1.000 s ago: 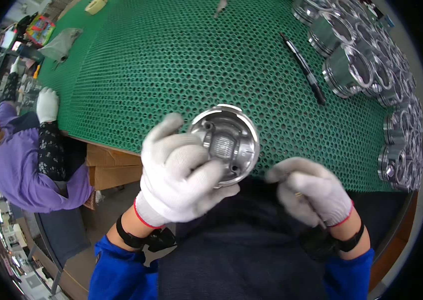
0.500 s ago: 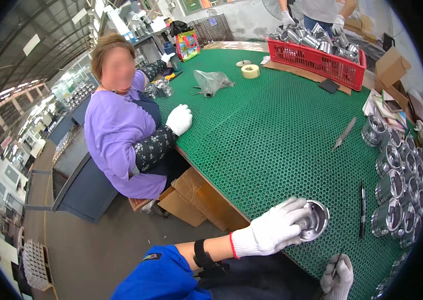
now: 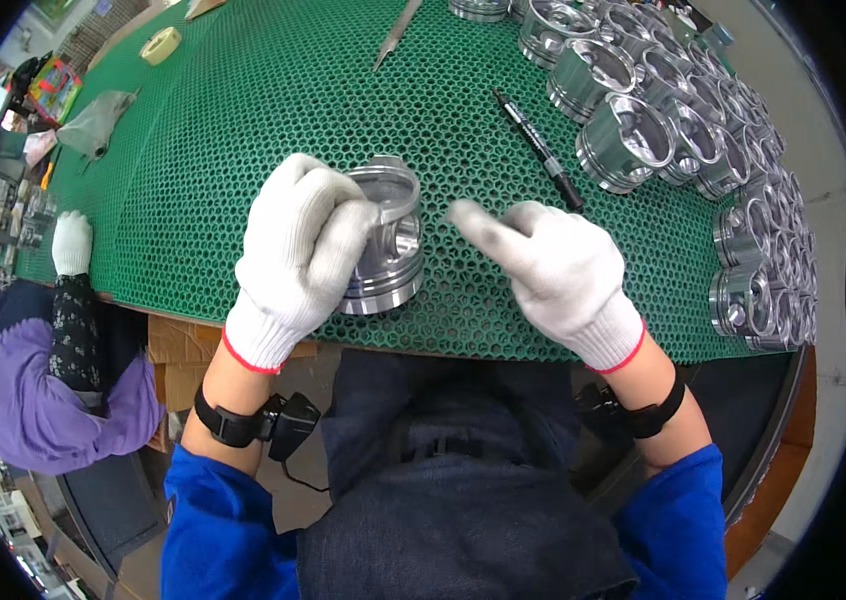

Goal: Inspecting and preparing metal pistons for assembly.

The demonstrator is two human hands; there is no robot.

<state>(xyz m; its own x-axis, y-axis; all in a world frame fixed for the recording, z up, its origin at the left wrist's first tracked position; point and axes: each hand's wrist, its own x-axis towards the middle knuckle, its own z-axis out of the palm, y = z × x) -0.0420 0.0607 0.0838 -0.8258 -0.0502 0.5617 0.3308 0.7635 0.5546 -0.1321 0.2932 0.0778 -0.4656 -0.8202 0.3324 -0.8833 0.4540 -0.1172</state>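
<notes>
You are in a workshop, of the factory kind. The metal piston (image 3: 383, 278) in your gloved left hand (image 3: 295, 245) is one of many: beyond and right of that grip, more pistons (image 3: 633, 140) stand packed in rows on a green perforated work surface (image 3: 243, 120). Left of the grip, a co-worker (image 3: 58, 400) with a white glove (image 3: 72, 242) shares it.

On the mat (image 3: 463, 130), a marker (image 3: 540, 151) is flanked rightward by clustered pistons (image 3: 693, 150); one piston (image 3: 387, 268) is placed between left hand (image 3: 298, 240) and right hand (image 3: 561, 265).
</notes>
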